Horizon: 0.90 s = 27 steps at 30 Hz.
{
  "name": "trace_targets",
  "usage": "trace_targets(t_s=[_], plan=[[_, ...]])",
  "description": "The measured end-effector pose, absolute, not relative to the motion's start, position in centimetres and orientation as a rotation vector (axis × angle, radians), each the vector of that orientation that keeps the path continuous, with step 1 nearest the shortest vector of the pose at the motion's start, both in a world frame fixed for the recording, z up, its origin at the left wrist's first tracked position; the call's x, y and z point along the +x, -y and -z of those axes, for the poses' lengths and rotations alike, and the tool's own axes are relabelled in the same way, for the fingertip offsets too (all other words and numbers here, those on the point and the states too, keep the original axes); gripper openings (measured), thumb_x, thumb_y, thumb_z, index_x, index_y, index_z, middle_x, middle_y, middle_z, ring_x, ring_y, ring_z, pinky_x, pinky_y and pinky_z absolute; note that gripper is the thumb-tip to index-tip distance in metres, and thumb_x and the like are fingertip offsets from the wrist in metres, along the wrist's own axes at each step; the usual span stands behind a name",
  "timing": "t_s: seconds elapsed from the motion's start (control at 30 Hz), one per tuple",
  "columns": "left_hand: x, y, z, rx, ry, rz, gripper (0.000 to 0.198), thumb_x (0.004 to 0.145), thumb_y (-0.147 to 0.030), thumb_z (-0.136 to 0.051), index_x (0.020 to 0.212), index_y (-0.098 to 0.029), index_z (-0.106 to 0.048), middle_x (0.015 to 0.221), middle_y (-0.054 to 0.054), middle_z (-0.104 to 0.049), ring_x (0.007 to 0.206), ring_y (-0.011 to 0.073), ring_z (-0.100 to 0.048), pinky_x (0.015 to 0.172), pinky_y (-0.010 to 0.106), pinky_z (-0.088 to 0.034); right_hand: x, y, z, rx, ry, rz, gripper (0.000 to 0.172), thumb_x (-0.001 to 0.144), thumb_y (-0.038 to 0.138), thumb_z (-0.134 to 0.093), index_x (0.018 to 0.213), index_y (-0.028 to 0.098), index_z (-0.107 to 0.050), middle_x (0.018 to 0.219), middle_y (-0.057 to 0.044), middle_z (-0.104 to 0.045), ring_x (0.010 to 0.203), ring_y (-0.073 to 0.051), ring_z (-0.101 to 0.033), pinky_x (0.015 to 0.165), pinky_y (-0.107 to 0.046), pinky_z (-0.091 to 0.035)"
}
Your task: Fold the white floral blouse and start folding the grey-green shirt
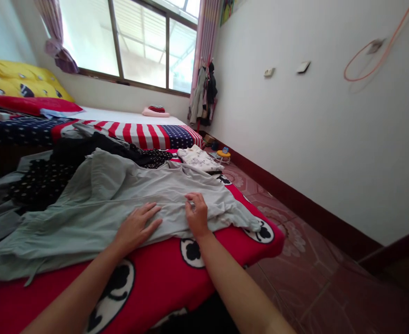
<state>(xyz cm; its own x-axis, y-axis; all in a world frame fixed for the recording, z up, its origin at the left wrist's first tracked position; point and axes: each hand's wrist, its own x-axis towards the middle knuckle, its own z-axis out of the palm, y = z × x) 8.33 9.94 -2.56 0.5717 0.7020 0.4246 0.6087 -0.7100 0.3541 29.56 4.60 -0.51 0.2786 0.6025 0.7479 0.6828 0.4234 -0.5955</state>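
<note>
Grey garment (120, 195) lies spread across the bed (162, 273), on its red cover with black-and-white cartoon patches, its hem reaching the bed's near edge and one corner drooping toward the bed's right corner.

Left hand (136, 227) rests palm-down on the grey garment near its lower edge, fingers stretched out flat and slightly spread, grasping nothing. Right hand (197, 214) sits just beside it, further toward the bed's right corner, knuckles raised and fingertips curled down onto the cloth; thumb and fingers are drawn close together, and they seem to pinch a small fold of the fabric, though the grip itself is hidden under the fingers.

Behind the grey garment, further up the bed, lies a black polka-dot garment (40, 183), partly tucked beneath the grey one. A folded white floral cloth (199, 158) lies beyond the grey garment's far right end, close to the bed's edge. A stars-and-stripes blanket (138, 132) covers the bed further back, and yellow pillows (19, 79) are stacked at the far left of the bed, below the window (138, 41).
</note>
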Motion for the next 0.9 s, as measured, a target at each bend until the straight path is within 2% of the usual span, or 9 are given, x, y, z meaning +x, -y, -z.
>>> trace_targets(t_s=[0.17, 0.3, 0.37, 0.47, 0.53, 0.63, 0.67, 0.77, 0.9], plan=[[8.4, -7.8, 1.2, 2.746, -0.852, -1.073, 0.035, 0.086, -0.045, -0.056, 0.113, -0.025, -0.065, 0.13, 0.008, -0.058, 0.12, 0.0261, -0.053, 0.102, 0.043, -0.043, 35.8, -1.3, -1.0, -1.361, 1.163, 0.229, 0.021, 0.081, 0.014, -0.047, 0.095, 0.019, -0.063, 0.097, -0.006, -0.064, 0.094, -0.018, -0.059, 0.085, -0.032, -0.047], [12.8, -5.0, -0.1, 2.866, -0.641, -1.023, 0.023, 0.087, -0.033, -0.057, 0.107, -0.026, -0.066, 0.118, 0.006, -0.063, 0.111, 0.0243, -0.056, 0.098, 0.042, -0.042, 42.6, 0.9, -1.3, -1.666, 1.148, 0.182, 0.018, 0.077, 0.022, -0.052, 0.088, 0.017, -0.066, 0.092, -0.008, -0.067, 0.085, -0.021, -0.061, 0.081, -0.034, -0.047], [16.1, -4.0, -0.5, 2.871, -0.584, -0.959, 0.028, 0.084, -0.035, -0.061, 0.11, -0.025, -0.065, 0.116, 0.007, -0.063, 0.109, 0.0251, -0.056, 0.096, 0.042, -0.043, 44.9, 1.5, -1.2, -1.804, 1.215, 0.078, 0.018, 0.075, 0.026, -0.055, 0.085, 0.017, -0.067, 0.089, -0.008, -0.069, 0.082, -0.021, -0.063, 0.08, -0.034, -0.048], [21.0, -3.5, -0.7, 2.771, -0.663, -0.922, 0.048, 0.076, -0.038, -0.069, 0.121, -0.023, -0.06, 0.116, 0.009, -0.062, 0.108, 0.0275, -0.055, 0.092, 0.041, -0.044, 46.3, 1.8, -0.8, -1.903, 1.277, -0.022, 0.024, 0.075, 0.031, -0.057, 0.091, 0.016, -0.067, 0.09, -0.008, -0.071, 0.082, -0.021, -0.065, 0.079, -0.034, -0.049], [23.4, -3.8, -0.6, 2.591, -0.793, -0.935, 0.045, 0.072, -0.033, -0.072, 0.116, -0.025, -0.063, 0.108, 0.008, -0.065, 0.104, 0.0266, -0.057, 0.089, 0.038, -0.045, 46.2, 1.9, -0.5, -1.948, 1.294, -0.068, 0.03, 0.074, 0.035, -0.059, 0.095, 0.015, -0.067, 0.094, -0.01, -0.071, 0.084, -0.022, -0.065, 0.079, -0.033, -0.049], [25.2, -4.8, -0.2, 2.335, -0.963, -0.984, 0.017, 0.078, -0.025, -0.064, 0.093, -0.025, -0.072, 0.091, 0.006, -0.068, 0.092, 0.023, -0.061, 0.082, 0.033, -0.045, 45.9, 1.9, -0.2, -2.01, 1.31, -0.101, 0.032, 0.072, 0.037, -0.062, 0.094, 0.014, -0.068, 0.095, -0.011, -0.071, 0.088, -0.024, -0.065, 0.08, -0.033, -0.048], [25.4, -5.2, 0.1, 2.277, -1.012, -1.008, 0.015, 0.081, -0.025, -0.06, 0.089, -0.024, -0.073, 0.089, 0.006, -0.069, 0.089, 0.0224, -0.063, 0.08, 0.032, -0.045, 45.9, 1.9, -0.1, -2.022, 1.307, -0.101, 0.03, 0.072, 0.037, -0.062, 0.092, 0.015, -0.068, 0.094, -0.011, -0.072, 0.088, -0.024, -0.065, 0.08, -0.032, -0.048], [25.2, -6.4, 0.8, 2.102, -1.105, -1.086, 0.025, 0.087, -0.031, -0.051, 0.093, -0.021, -0.073, 0.091, 0.007, -0.073, 0.085, 0.0217, -0.065, 0.077, 0.03, -0.046, 46.0, 1.9, 0.0, -2.037, 1.282, -0.091, 0.021, 0.075, 0.035, -0.059, 0.083, 0.019, -0.069, 0.082, -0.006, -0.072, 0.079, -0.021, -0.066, 0.073, -0.029, -0.047], [24.6, -7.5, 1.5, 1.906, -1.057, -1.173, 0.032, 0.088, -0.034, -0.047, 0.1, -0.018, -0.072, 0.096, 0.005, -0.075, 0.09, 0.0195, -0.067, 0.079, 0.027, -0.048, 46.1, 2.0, 0.1, -2.119, 1.168, 0.014, 0.017, 0.076, 0.033, -0.057, 0.078, 0.021, -0.069, 0.075, -0.003, -0.071, 0.073, -0.019, -0.064, 0.065, -0.027, -0.042]])
